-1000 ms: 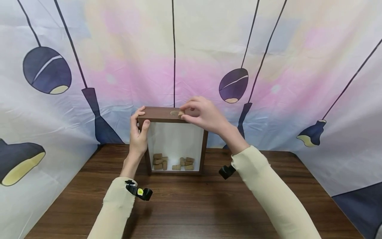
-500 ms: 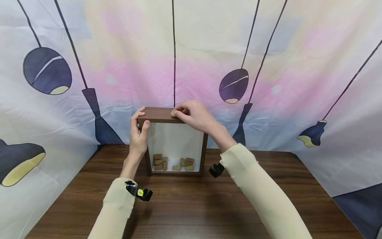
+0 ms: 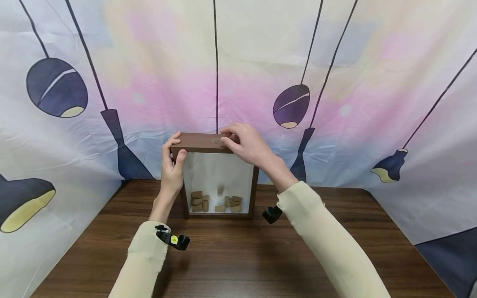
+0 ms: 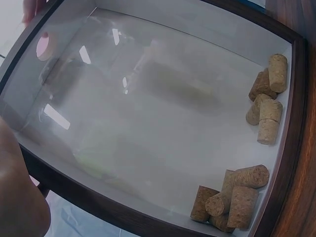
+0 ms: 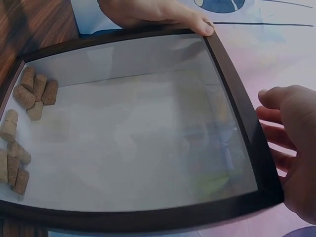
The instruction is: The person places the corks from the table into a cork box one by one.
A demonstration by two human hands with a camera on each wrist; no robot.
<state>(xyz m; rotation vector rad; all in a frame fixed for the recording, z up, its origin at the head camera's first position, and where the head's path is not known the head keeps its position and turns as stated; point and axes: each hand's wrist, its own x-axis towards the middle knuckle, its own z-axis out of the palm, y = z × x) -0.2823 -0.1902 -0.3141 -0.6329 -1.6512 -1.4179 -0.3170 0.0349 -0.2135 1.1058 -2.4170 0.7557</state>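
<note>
A dark wooden shadow box (image 3: 256, 182) with a clear front stands upright on the table. My left hand (image 3: 172, 174) grips its upper left corner, thumb on the front edge and fingers over the top. Over the right part of the top edge is my right hand (image 3: 244, 142), fingers loosely bent and nothing held between them. Just left of its fingertips shows a round hole (image 3: 217, 141) in the top. Inside the box, a blurred cork (image 3: 220, 190) is in mid-air below the hole. Several corks (image 5: 37, 91) lie at the bottom in two groups.
The brown wood-grain table (image 3: 231, 256) stretches toward me. Behind the box hangs a pastel cloth (image 3: 167, 62) printed with dark lamps. Each sleeve cuff carries a small black camera, the left one (image 3: 180, 242) and the right one (image 3: 272, 214).
My right hand brought a cork leftward to the hole and let it go, then drew slightly back. The cork is now inside the box. The left hand keeps its hold.
</note>
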